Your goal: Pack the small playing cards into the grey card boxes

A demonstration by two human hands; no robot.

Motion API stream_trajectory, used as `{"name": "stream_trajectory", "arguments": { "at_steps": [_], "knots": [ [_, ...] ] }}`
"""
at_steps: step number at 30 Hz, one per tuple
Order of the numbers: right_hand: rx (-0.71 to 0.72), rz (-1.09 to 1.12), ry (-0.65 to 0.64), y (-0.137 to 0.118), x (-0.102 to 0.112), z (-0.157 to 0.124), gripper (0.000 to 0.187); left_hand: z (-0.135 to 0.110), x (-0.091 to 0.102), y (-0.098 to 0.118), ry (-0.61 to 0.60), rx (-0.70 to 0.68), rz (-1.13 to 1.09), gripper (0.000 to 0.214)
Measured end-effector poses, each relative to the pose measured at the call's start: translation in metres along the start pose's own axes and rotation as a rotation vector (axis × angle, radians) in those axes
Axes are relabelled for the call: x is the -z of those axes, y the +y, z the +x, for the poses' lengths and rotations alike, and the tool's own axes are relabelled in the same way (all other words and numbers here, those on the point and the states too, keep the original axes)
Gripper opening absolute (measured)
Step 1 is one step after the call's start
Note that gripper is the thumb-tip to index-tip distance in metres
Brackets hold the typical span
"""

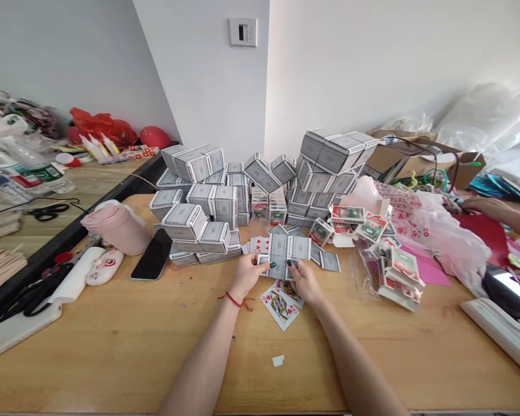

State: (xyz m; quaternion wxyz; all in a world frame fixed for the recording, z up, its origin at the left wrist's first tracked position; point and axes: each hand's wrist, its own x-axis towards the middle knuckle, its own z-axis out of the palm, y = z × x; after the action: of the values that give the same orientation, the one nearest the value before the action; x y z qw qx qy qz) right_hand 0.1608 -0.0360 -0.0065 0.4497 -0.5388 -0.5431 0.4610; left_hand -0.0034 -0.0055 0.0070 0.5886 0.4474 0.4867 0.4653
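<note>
Between my two hands is a cross-like group of grey-backed playing cards (279, 248), held just above the table. My left hand (246, 277) pinches its left side, thumb on top, with a red string on the wrist. On the other side, my right hand (307, 283) grips the lower right part, its thumb also on top. Two face-up picture cards (281, 309) lie under and in front of the hands. Behind the held cards are a few heart cards (259, 245) and loose face-down cards (330, 260). How the held cards are joined is hard to make out.
Blocks folded from cards are piled at left (214, 199) and right (325, 185). Opened card boxes (401, 268) and a plastic bag (433, 231) lie rightward. A phone (151, 255) and pink pouch (115, 227) sit left. Another person's arm (502, 211) reaches in at right.
</note>
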Motion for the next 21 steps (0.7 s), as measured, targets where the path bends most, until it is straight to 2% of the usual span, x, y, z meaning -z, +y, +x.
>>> {"name": "stream_trajectory", "arguments": {
  "at_steps": [8, 15, 21],
  "knots": [
    [-0.002, -0.032, -0.013, -0.001, 0.000, 0.002, 0.032, -0.002, -0.002, 0.001, 0.015, -0.025, 0.045, 0.023],
    [-0.058, 0.090, -0.203, -0.006, 0.008, 0.004, 0.033, 0.000, -0.002, 0.003, -0.012, -0.015, -0.051, 0.031],
    [-0.079, 0.128, -0.191, -0.008, 0.015, 0.008, 0.037, -0.003, 0.005, 0.006, -0.136, 0.069, -0.099, 0.025]
  ]
}}
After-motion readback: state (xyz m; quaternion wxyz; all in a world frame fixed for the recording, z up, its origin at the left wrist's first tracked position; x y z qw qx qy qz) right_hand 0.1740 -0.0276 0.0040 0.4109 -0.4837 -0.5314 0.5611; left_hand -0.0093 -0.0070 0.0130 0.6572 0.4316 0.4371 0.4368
